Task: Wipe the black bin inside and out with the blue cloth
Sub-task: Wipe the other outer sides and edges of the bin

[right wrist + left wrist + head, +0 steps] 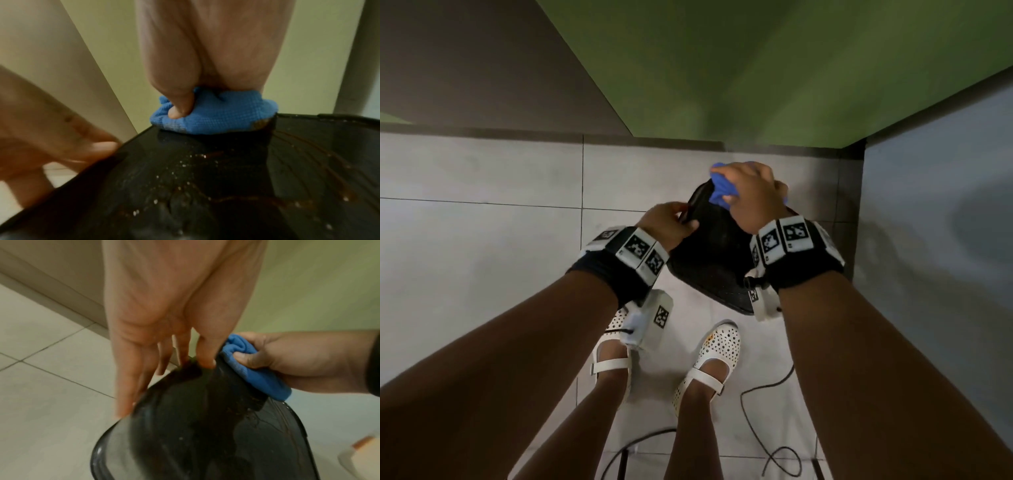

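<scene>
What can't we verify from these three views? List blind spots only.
- Bin floor: head view, black bin interior too dark; both wrist views cut it off at the bottom edge.
- Bin's outer far side: behind the right hand and blue cloth.
- Cloth's contact face: pressed against the rim, hidden.
- Left hand fingertips: blurred in the right wrist view.

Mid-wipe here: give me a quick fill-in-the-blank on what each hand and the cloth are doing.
1. The right hand grips the ____ cloth.
2. The cloth presses on the black bin's ____.
3. The ____ hand steadies the bin.
4. The bin stands on a tiled ____, before white shoes.

Missing words: blue; rim; left; floor
</scene>
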Tool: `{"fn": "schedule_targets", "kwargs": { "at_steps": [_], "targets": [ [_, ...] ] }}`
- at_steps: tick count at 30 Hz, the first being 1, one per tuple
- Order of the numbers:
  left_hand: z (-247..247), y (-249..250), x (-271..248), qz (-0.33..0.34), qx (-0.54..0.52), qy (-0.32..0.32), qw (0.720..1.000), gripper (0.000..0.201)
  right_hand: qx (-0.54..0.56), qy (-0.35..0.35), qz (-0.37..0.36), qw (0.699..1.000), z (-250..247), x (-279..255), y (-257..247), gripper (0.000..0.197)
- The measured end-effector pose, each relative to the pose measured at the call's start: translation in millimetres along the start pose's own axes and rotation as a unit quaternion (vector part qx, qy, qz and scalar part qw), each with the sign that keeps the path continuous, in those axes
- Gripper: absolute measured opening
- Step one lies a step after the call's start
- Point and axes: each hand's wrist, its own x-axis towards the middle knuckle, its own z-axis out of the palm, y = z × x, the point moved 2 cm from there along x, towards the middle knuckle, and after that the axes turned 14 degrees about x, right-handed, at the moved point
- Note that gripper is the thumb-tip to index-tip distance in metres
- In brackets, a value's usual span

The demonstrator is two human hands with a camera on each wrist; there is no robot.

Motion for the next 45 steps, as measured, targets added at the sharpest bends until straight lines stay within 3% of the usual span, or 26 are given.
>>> {"fn": "schedule_targets", "kwargs": {
  "at_steps": [5,10,17,21,25,27,32,38,42,45],
  "targets": [
    [-5,11,7,0.043,0.028,0.036,0.998,0.046,-0.039,-0.049,0.005,0.998,4,5,-17,0.046],
    [-4,8,11,0.031,0.013,0.035,0.999,0.041,-0.084,-0.024,-0.022,0.996,20,0,-32,0.049],
    [4,2,19,-0.031,-0.057,0.064,0.996,0.054,0.027,0.083,0.128,0.988,17,-10,-15,0.045],
    [3,1,21,-0.026,-0.042,0.067,0.997,0.057,0.032,0.145,0.18,0.972,9,-29,18,0.04],
    [4,0,22,-0.002,-0.023,0.082,0.996,0.054,0.056,0.136,0.229,0.962,3,-34,28,0.042],
    [2,2,21,0.006,-0.014,0.074,0.997,0.055,0.032,0.125,0.212,0.969,4,-29,20,0.048],
    [-3,4,18,0.015,-0.006,0.057,0.998,0.057,-0.042,0.051,0.048,0.997,21,-9,-16,0.059],
    [-3,5,14,0.003,-0.049,0.024,0.999,0.053,-0.058,0.062,-0.005,0.996,26,-6,-23,0.058],
    [-2,1,17,-0.021,-0.058,0.012,0.998,0.059,-0.018,0.132,0.067,0.989,20,-22,5,0.059],
    [-3,1,17,-0.033,-0.079,-0.001,0.996,0.063,0.039,0.188,0.188,0.963,20,-41,25,0.056]
  ]
}}
